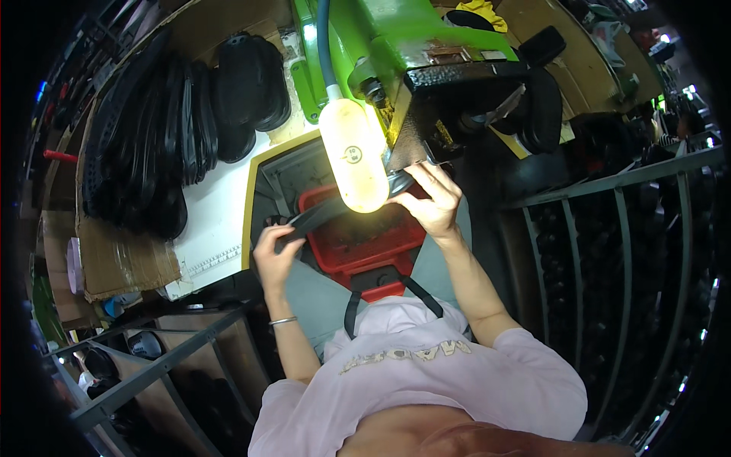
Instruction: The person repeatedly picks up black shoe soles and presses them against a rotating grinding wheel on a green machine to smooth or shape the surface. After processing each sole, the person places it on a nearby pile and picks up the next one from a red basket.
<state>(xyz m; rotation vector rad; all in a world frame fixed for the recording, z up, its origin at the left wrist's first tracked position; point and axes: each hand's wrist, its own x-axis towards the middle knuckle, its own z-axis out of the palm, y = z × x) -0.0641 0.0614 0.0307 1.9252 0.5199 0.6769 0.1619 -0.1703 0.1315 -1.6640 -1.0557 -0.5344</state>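
A black shoe sole [314, 218] stretches between my two hands below the green machine [396, 29]. My left hand [276, 250] pinches its left end between thumb and fingers. My right hand [435, 204] grips the other end close under the machine's dark metal head [438, 95], thumb below and fingers raised. A lit oval lamp [352, 156] hangs in front and hides the middle of the sole. Exactly where the sole meets the machine is hidden too.
Below my hands sits a red plastic bin [327, 255]. Many black soles [156, 137] are piled in a cardboard box [133, 263] on the left, beside a white tabletop [213, 202] with a ruler strip. Metal racks [624, 183] flank me on both sides.
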